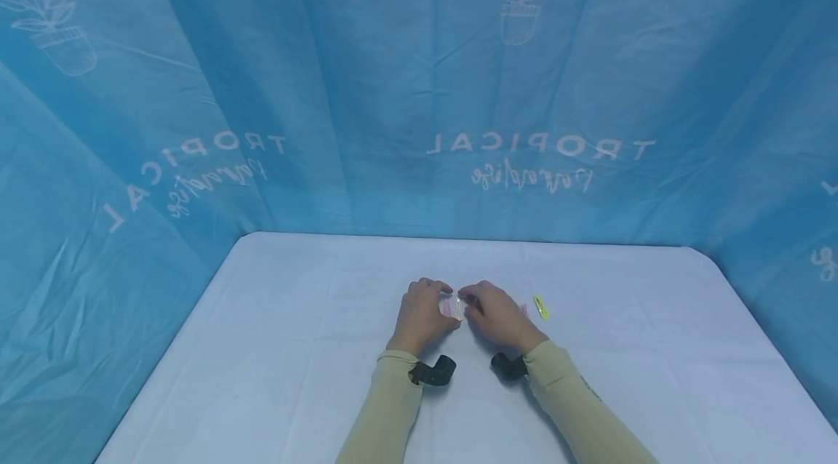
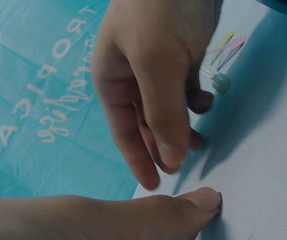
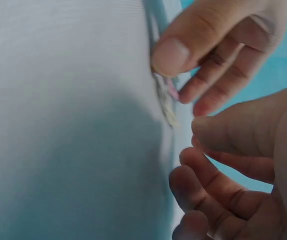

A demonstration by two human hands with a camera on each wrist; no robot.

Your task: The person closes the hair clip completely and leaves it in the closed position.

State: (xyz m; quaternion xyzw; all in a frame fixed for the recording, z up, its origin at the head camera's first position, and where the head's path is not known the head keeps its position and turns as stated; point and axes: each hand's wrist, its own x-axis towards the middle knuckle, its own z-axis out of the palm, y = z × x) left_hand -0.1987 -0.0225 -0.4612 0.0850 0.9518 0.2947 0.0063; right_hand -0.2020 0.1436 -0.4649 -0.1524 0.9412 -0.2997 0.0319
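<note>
My left hand rests on the white table with thumb and fingers spread apart around a small pink clip and a pale yellowish clip. In the right wrist view, the left thumb lies right at these clips. My right hand hovers just to their right, fingers loosely bent, with nothing visible in them; its fingertips come close to the pale clip. Beyond the right hand, the left wrist view has a pink snap hair clip, a yellow clip and a safety pin with a greenish-grey head.
The white-covered table spreads out around both hands. A blue curtain with white lettering surrounds its back and sides. A dark camera mount sits at the left wrist, another at the right.
</note>
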